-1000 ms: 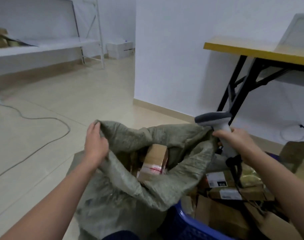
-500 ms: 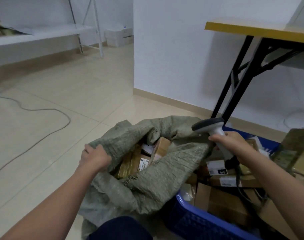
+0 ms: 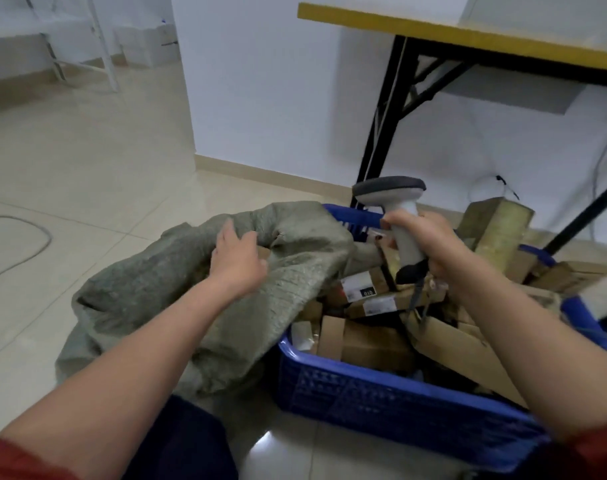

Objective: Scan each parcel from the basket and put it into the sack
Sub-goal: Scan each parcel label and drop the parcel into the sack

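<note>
Blue basket (image 3: 381, 389), grey-green sack (image 3: 149, 289)

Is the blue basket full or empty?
Full: cardboard parcels are piled above the rim of the basket.

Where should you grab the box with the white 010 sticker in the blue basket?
Probably across its two long edges, coming from above with the left hand. The parcel lies label-up on top of the pile in the basket, and the sack lies against its left end.
</note>
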